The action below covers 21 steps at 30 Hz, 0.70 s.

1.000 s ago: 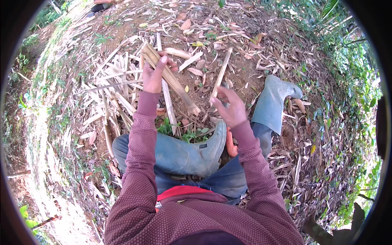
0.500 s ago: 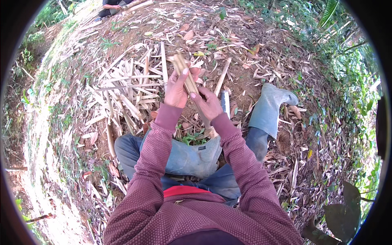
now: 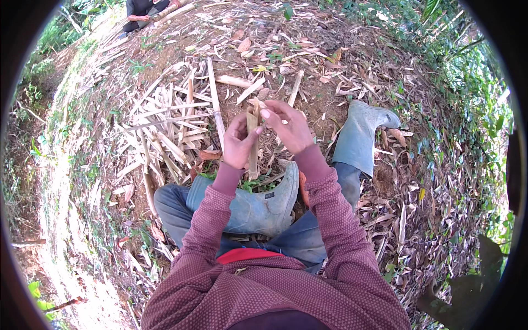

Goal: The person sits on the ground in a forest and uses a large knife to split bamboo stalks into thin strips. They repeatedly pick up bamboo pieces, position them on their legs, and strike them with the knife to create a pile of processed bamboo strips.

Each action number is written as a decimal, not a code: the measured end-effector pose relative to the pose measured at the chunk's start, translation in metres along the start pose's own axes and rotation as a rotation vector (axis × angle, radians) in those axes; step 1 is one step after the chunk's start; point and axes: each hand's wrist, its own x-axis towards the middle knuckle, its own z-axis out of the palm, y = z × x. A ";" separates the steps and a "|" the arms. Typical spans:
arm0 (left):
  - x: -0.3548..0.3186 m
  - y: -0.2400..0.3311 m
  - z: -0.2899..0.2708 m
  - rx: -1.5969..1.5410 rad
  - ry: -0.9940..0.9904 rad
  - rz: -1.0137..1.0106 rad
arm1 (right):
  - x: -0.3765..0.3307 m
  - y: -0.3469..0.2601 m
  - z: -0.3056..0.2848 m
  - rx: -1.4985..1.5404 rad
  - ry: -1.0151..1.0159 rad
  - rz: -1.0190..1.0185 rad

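Between my hands, above my bent leg, a short bundle of pale brown split sticks (image 3: 253, 162) stands nearly upright. My left hand (image 3: 240, 144) is closed round its middle, thumb along the front. At the top, my right hand (image 3: 290, 127) pinches the bundle's end with thumb and fingers. A thin, curled strip seems to lie over that end, but the fingers partly hide it. Left of my hands lies a loose pile of pale split sticks (image 3: 175, 144), with one long strip (image 3: 215, 99) beside it.
My legs, in grey-green rubber boots (image 3: 258, 209), lie folded below my hands and stretched out to the right. Something orange (image 3: 303, 188) shows beside the near boot. Dry leaves and chips cover the sloping ground. Another person (image 3: 144, 12) sits at the far left; green plants edge the right.
The bundle has swung from a diagonal tilt to nearly upright. My right hand has moved from its lower part up to its top end, and my left hand has come lower.
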 end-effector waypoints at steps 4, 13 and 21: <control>-0.013 -0.018 0.003 0.020 0.006 0.055 | -0.003 0.013 0.005 -0.134 -0.070 0.018; -0.028 -0.013 -0.006 0.137 0.010 0.027 | -0.002 0.020 0.015 -0.119 -0.123 -0.143; -0.029 -0.003 -0.013 0.215 0.104 0.023 | -0.005 0.022 0.026 -0.368 -0.101 -0.175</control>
